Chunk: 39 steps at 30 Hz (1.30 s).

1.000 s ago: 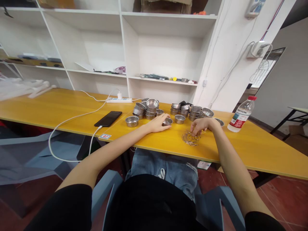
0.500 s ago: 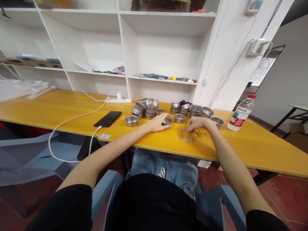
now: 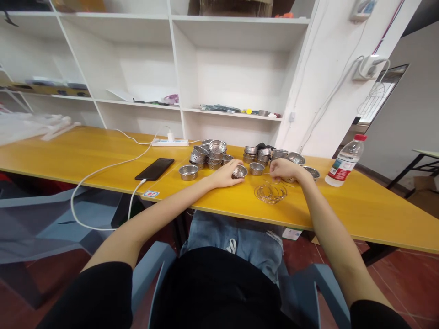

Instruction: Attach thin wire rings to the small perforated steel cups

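Yellow table [image 3: 343, 214]: metal cups [image 3: 215, 155], wire rings [image 3: 270, 193], phone [image 3: 154, 169], power strip [image 3: 170, 143], bottle [image 3: 345, 161], white plastic [image 3: 30, 126].

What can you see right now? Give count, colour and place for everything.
table: one, yellow, mid-view
metal cups: many, silver, mostly stacked in two rear groups
wire rings: several, count unclear, metallic, near front edge
phone: one, black, left
power strip: one, white, rear left
bottle: one, clear, red cap, right
plastic bundle: one, whitish, far left
shelving: one, white, behind, holding assorted items
chairs: two, blue-grey, left and beneath person
left hand: one, bare, around a cup
right hand: one, bare, behind rings; grip unclear
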Each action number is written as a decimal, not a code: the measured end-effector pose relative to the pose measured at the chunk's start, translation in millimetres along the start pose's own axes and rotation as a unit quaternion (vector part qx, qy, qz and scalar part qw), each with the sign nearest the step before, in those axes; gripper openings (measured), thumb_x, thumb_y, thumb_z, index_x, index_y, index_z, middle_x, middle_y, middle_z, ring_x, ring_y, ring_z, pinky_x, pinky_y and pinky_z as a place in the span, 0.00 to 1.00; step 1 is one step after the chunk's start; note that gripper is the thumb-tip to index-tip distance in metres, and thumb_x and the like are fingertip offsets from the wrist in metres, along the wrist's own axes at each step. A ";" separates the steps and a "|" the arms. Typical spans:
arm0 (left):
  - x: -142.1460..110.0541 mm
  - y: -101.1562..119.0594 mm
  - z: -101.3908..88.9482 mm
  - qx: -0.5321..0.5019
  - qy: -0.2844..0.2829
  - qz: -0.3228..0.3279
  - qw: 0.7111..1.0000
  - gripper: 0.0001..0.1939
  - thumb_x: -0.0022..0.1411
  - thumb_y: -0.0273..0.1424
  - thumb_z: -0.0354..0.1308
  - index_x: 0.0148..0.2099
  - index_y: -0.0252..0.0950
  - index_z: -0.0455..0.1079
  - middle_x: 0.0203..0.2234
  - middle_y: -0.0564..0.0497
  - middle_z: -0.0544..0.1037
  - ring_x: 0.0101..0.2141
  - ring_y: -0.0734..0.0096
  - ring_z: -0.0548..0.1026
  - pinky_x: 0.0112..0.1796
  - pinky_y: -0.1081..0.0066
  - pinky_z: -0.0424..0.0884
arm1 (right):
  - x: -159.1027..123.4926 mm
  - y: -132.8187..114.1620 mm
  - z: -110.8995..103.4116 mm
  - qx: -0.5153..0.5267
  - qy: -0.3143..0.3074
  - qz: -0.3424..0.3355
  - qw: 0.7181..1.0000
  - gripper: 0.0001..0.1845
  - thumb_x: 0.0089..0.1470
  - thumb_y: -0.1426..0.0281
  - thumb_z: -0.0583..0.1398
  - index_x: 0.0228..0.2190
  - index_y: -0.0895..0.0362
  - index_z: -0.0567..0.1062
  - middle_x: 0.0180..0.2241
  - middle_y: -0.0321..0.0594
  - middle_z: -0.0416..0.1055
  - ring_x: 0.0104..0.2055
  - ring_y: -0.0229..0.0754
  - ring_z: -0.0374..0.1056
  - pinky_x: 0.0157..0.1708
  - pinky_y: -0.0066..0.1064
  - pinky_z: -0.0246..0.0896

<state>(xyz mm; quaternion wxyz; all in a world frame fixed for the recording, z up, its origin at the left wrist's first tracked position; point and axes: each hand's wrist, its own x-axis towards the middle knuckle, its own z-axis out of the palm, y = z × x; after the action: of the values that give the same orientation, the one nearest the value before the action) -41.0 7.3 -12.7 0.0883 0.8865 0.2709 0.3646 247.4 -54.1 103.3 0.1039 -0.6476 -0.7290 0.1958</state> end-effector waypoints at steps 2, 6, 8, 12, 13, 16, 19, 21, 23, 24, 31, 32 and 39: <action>0.2 1.5 -1.1 -0.010 -0.001 0.005 1.000 0.32 0.65 0.47 0.68 0.64 0.41 0.65 0.60 0.39 0.75 0.60 0.48 0.77 0.64 0.49 0.73 | 0.4 0.3 0.0 0.004 0.011 -0.003 1.000 0.09 0.50 0.81 0.64 0.27 0.56 0.74 0.25 0.39 0.79 0.27 0.41 0.75 0.32 0.29 0.70; 1.3 5.1 -3.6 -0.027 -0.004 0.003 1.000 0.35 0.63 0.47 0.72 0.65 0.41 0.64 0.61 0.39 0.76 0.61 0.46 0.77 0.64 0.49 0.73 | 2.1 3.3 -0.4 0.013 0.021 -0.023 0.999 0.03 0.52 0.76 0.68 0.30 0.57 0.80 0.24 0.38 0.78 0.26 0.41 0.73 0.32 0.30 0.71; 1.8 6.3 -4.3 -0.030 -0.005 0.001 1.000 0.36 0.62 0.47 0.72 0.65 0.41 0.64 0.61 0.39 0.75 0.61 0.46 0.77 0.64 0.49 0.73 | 3.2 5.0 -0.6 0.013 0.021 -0.042 0.999 0.01 0.53 0.73 0.69 0.30 0.58 0.81 0.24 0.38 0.77 0.27 0.41 0.73 0.32 0.30 0.70; 2.2 6.8 -4.7 -0.032 -0.013 -0.001 0.999 0.36 0.62 0.48 0.73 0.65 0.40 0.65 0.61 0.39 0.76 0.61 0.45 0.77 0.64 0.49 0.73 | 5.8 7.0 0.4 0.024 0.027 -0.072 0.997 0.06 0.56 0.68 0.68 0.31 0.59 0.83 0.25 0.40 0.78 0.28 0.41 0.73 0.31 0.30 0.70; 2.2 6.7 -4.7 -0.032 -0.013 -0.002 0.999 0.36 0.62 0.48 0.72 0.65 0.40 0.65 0.61 0.39 0.76 0.61 0.45 0.77 0.64 0.48 0.73 | 6.3 7.0 1.1 0.029 0.026 -0.074 0.997 0.07 0.56 0.67 0.69 0.31 0.58 0.83 0.26 0.41 0.79 0.28 0.42 0.74 0.31 0.30 0.70; 2.1 6.5 -4.5 -0.032 -0.011 -0.001 0.999 0.35 0.63 0.47 0.72 0.65 0.40 0.65 0.61 0.39 0.76 0.60 0.45 0.77 0.63 0.49 0.73 | 7.2 6.1 2.7 0.040 0.006 -0.068 0.997 0.10 0.53 0.64 0.71 0.29 0.58 0.84 0.26 0.42 0.80 0.29 0.43 0.75 0.32 0.31 0.71; 1.6 6.3 -4.3 -0.026 -0.010 0.000 1.000 0.35 0.63 0.47 0.72 0.65 0.40 0.65 0.61 0.40 0.76 0.60 0.46 0.77 0.63 0.50 0.74 | 7.0 5.3 2.3 0.033 -0.021 -0.072 0.997 0.11 0.50 0.63 0.72 0.28 0.58 0.85 0.25 0.42 0.79 0.29 0.43 0.74 0.33 0.32 0.70; 1.4 6.1 -4.3 -0.022 -0.012 -0.001 1.000 0.35 0.64 0.48 0.72 0.65 0.40 0.65 0.61 0.39 0.76 0.60 0.46 0.77 0.62 0.50 0.74 | 7.1 5.6 0.9 0.019 -0.025 -0.079 0.996 0.12 0.48 0.61 0.73 0.29 0.59 0.86 0.24 0.41 0.79 0.29 0.43 0.74 0.32 0.32 0.68; 1.3 5.8 -4.4 -0.020 -0.013 -0.002 1.000 0.35 0.64 0.48 0.72 0.65 0.40 0.65 0.61 0.39 0.76 0.60 0.46 0.77 0.62 0.50 0.74 | 7.9 6.6 -0.5 0.010 -0.029 -0.083 0.996 0.14 0.46 0.60 0.74 0.30 0.59 0.87 0.25 0.41 0.79 0.29 0.43 0.73 0.33 0.31 0.66; 1.3 5.8 -4.4 -0.019 -0.014 -0.001 1.000 0.35 0.64 0.48 0.72 0.65 0.40 0.65 0.61 0.39 0.76 0.60 0.46 0.77 0.62 0.50 0.74 | 8.5 7.2 -1.1 0.007 -0.032 -0.085 0.996 0.14 0.45 0.60 0.74 0.30 0.59 0.87 0.25 0.40 0.80 0.29 0.43 0.73 0.33 0.31 0.66; 1.8 6.5 -4.8 -0.025 -0.019 -0.005 0.999 0.34 0.64 0.47 0.72 0.64 0.40 0.65 0.61 0.39 0.76 0.61 0.46 0.77 0.63 0.50 0.73 | 10.7 7.5 -1.4 0.003 -0.012 -0.084 0.996 0.11 0.49 0.63 0.72 0.30 0.59 0.86 0.28 0.41 0.81 0.29 0.42 0.73 0.34 0.31 0.68; 2.0 6.6 -4.6 -0.029 -0.018 -0.005 0.999 0.34 0.63 0.47 0.72 0.64 0.40 0.64 0.61 0.40 0.76 0.61 0.46 0.77 0.63 0.50 0.73 | 10.2 6.4 -0.9 0.011 0.000 -0.085 0.996 0.10 0.50 0.64 0.72 0.30 0.59 0.85 0.29 0.42 0.82 0.29 0.42 0.73 0.35 0.31 0.69; 4.4 5.0 0.0 -0.093 0.009 -0.005 0.996 0.40 0.57 0.44 0.77 0.65 0.41 0.63 0.62 0.40 0.76 0.62 0.46 0.77 0.65 0.49 0.72 | 8.5 -8.7 15.6 0.095 0.079 -0.132 0.984 0.04 0.58 0.69 0.66 0.33 0.58 0.81 0.33 0.42 0.84 0.27 0.40 0.73 0.37 0.32 0.71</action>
<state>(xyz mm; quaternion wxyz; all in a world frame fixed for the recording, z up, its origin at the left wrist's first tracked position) -36.4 5.6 -8.3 0.1702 0.8696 0.2412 0.3958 232.1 -48.8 92.1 0.2467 -0.5465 -0.7757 0.1971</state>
